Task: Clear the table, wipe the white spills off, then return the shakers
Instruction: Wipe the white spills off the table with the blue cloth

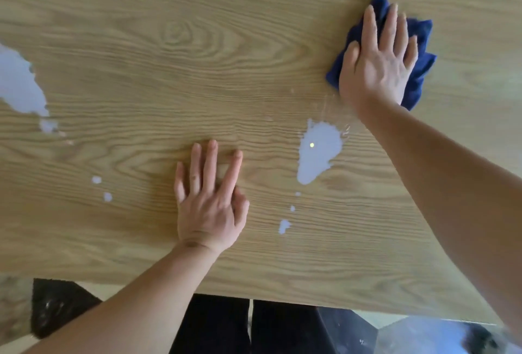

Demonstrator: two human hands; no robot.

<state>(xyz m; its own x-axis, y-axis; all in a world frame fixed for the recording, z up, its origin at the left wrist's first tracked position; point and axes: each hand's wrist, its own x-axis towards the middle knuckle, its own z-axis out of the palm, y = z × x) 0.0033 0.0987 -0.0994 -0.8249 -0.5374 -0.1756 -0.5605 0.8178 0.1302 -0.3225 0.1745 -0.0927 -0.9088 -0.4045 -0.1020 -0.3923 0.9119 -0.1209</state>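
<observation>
My right hand (pixel 378 62) lies flat, pressing a crumpled dark blue cloth (pixel 421 40) onto the wooden table (pixel 197 43) at the far right. Thin wet streaks run from the cloth toward a white spill (pixel 319 153) just below it, in the middle right. Small white drops (pixel 284 226) trail from that spill toward the near edge. A larger white spill (pixel 19 85) lies at the left edge, with two small drops (pixel 101 188) nearer me. My left hand (pixel 209 198) rests flat on the bare wood in the middle, fingers spread, holding nothing. No shakers are in view.
The table's near edge (pixel 254 291) runs across the bottom. Below it are my dark trousers (pixel 254 328), a dark rug (pixel 56 305) on the left and a shiny floor patch at the lower right.
</observation>
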